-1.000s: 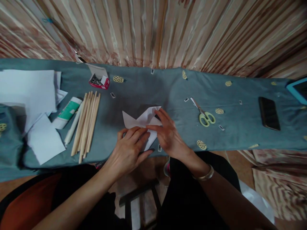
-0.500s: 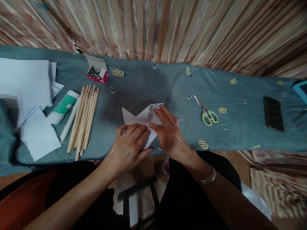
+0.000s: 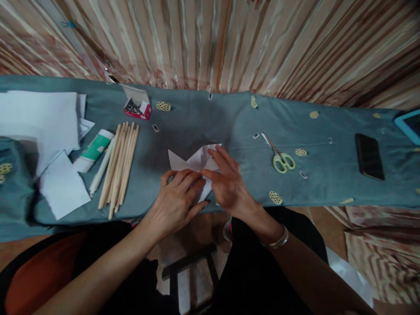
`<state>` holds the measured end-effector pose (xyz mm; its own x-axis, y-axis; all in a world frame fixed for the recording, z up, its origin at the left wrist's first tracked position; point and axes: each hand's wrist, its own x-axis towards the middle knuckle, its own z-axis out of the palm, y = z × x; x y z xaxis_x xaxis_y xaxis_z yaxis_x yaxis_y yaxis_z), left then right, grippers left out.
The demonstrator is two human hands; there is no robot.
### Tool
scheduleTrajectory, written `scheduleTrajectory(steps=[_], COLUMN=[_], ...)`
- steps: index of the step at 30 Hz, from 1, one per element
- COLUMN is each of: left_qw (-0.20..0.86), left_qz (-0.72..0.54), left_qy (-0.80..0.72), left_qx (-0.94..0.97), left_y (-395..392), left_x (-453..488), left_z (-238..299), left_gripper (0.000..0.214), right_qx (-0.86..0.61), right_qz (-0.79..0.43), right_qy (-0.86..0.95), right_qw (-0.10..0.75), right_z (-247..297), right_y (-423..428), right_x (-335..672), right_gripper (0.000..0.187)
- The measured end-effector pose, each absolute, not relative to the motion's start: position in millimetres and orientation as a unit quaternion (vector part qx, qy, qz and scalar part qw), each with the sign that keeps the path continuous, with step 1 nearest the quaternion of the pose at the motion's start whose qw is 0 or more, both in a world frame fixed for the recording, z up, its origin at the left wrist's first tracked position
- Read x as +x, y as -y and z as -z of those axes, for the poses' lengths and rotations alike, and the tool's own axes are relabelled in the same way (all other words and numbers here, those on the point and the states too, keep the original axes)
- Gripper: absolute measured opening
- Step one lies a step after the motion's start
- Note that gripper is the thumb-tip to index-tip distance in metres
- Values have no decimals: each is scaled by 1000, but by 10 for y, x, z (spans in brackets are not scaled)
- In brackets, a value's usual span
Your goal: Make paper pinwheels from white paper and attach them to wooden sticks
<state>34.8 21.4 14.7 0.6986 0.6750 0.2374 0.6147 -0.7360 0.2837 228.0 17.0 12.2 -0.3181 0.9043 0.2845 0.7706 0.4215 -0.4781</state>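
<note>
A folded white paper (image 3: pixel 193 164) with pointed corners lies near the front edge of the table, between my two hands. My left hand (image 3: pixel 175 194) grips its lower left part, fingers curled over the top and thumb by the near edge. On the right, my right hand (image 3: pixel 228 181) holds the upper right flap, its index and middle fingers over the flap and its thumb on the fold in the middle. Both hands cover much of the paper's lower half.
Wooden sticks (image 3: pixel 120 168), a green-and-white tube (image 3: pixel 94 150) and white paper sheets (image 3: pixel 55 116) lie left. Behind the sticks is an open red box (image 3: pixel 138 108) of small metal pieces. Green-handled scissors (image 3: pixel 282 161) and a phone (image 3: pixel 369 156) lie right, near a blue-edged device (image 3: pixel 408 124).
My right thumb has slid slightly left along the fold, and the right hand shifted a little with it. The left hand keeps its place on the paper. The camera view has tilted slightly.
</note>
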Motion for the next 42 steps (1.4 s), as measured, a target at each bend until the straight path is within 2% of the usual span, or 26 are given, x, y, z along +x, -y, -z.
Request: scheduleTrajectory(steps=[4, 8, 14, 18, 21, 26, 29, 35, 42], left_qw=[100, 99, 84, 70, 75, 71, 65, 71, 73], left_qz=[-165, -179, -173, -190, -194, -207, -210, -223, -202], left_qy=[-351, -347, -358, -351, -354, -357, -355, -359, -371], left_qx=[916, 915, 914, 914, 912, 908, 909, 903, 903], left_y=[-217, -213, -208, -215, -220, -221, -221, -218, -205], left_x=[343, 320, 301, 302, 303, 306, 306, 314, 318], left_z=[-134, -87, -43, -41, -33, -13, -9, -23, -40], left_gripper=[41, 45, 40, 44, 42, 41, 42, 42, 38], right_qx=[-521, -519, -521, -526, -589, -683, -694, -693, -694], right_qz=[-128, -112, -128, -156, -194, -259, -246, -256, -248], right_qy=[813, 815, 807, 778, 710, 641, 648, 646, 650], right_qw=[229, 233, 248, 307, 332, 236, 194, 193, 186], right_z=[-106, -48, -64, -168, -257, -370, -395, -375, -356], right_y=[-168, -187, -164, -181, -250, -391, -450, -456, -425], right_x=[2236, 2209, 2232, 2359, 2412, 2325, 2257, 2218, 2171], right_gripper=[31, 27, 30, 37, 40, 66, 71, 65, 78])
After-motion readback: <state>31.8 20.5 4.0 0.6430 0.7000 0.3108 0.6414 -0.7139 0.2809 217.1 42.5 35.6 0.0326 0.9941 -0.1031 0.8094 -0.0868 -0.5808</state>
